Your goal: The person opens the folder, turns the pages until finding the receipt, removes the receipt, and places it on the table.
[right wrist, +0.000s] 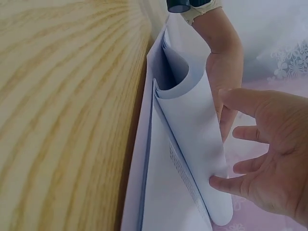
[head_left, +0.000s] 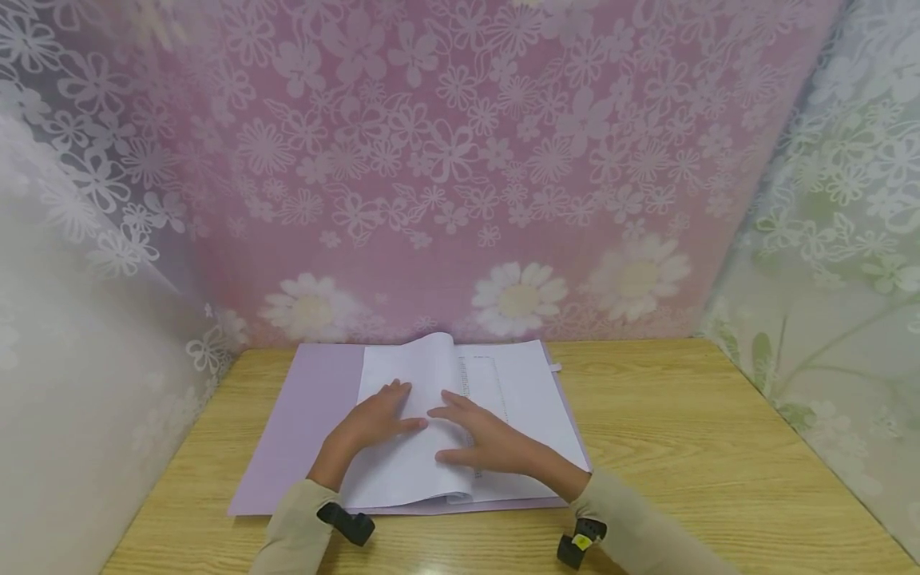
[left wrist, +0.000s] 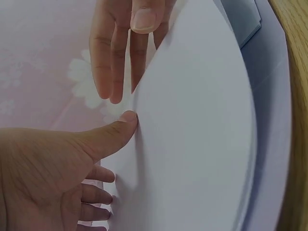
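Note:
A light purple folder (head_left: 325, 407) lies spread on the table, holding white sheets. The left-hand sheets (head_left: 402, 475) bulge up into a curved fold along the middle, also plain as a rolled edge (right wrist: 192, 115) in the right wrist view. Printed lines and a ruled frame show on the right-hand page (head_left: 528, 383). My left hand (head_left: 375, 417) rests on the turned sheets, fingers extended, with its thumb (left wrist: 113, 132) at the bulge. Over the fold reaches my right hand (head_left: 483, 438), its fingers spread and one fingertip right at the paper's curve. Neither hand grips anything.
The folder sits on a wood-grain table (head_left: 690, 447), near the back edge. A small white tab (head_left: 556, 367) sticks out at its right side. Flower-patterned curtains (head_left: 460, 200) enclose the table at the back and both sides. A black wrist device (head_left: 346, 523) is on the left sleeve.

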Tool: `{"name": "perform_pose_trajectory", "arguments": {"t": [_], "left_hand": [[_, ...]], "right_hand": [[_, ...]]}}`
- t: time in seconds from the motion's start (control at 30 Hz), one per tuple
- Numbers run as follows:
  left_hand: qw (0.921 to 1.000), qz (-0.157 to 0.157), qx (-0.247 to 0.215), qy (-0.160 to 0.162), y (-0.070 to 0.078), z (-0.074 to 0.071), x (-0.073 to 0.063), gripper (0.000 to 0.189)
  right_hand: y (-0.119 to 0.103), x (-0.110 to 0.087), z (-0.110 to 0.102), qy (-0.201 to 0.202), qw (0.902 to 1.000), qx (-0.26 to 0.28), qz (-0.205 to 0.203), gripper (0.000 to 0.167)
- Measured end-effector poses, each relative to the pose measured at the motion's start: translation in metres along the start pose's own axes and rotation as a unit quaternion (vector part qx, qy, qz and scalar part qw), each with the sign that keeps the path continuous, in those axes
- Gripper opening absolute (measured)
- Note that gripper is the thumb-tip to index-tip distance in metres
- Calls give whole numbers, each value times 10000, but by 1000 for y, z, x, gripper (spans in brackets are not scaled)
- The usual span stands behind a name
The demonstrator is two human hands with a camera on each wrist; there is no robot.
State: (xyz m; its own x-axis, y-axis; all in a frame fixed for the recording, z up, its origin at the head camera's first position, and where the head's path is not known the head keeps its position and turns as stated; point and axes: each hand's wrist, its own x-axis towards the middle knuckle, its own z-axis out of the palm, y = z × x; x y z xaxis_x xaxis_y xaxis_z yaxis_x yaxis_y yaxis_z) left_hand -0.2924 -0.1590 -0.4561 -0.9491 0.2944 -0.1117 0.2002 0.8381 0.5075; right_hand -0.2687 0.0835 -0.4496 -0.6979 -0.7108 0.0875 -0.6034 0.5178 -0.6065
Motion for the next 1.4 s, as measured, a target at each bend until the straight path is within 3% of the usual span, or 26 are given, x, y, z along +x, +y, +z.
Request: {"name": "perform_pose_trajectory", "arguments": {"t": [0.5,1.03,1.2,1.4], "left_hand": [[9999,69,-4,74,2,-6,-3,84],[9998,-92,-2,-199,-1,-1,-2,85],[9994,-205,-120,-247,-2,1,-1,86],[9994,-253,-41,-225,-4,3,0,85]], "right_hand": [[-2,6,5,-218,9992,38,-346,47],[3,9,4,-364,9987,17,-368,46],[12,9,-9,-51,9993,301,-215,52],[28,5,-36,736,9957,563,77,56]]}}
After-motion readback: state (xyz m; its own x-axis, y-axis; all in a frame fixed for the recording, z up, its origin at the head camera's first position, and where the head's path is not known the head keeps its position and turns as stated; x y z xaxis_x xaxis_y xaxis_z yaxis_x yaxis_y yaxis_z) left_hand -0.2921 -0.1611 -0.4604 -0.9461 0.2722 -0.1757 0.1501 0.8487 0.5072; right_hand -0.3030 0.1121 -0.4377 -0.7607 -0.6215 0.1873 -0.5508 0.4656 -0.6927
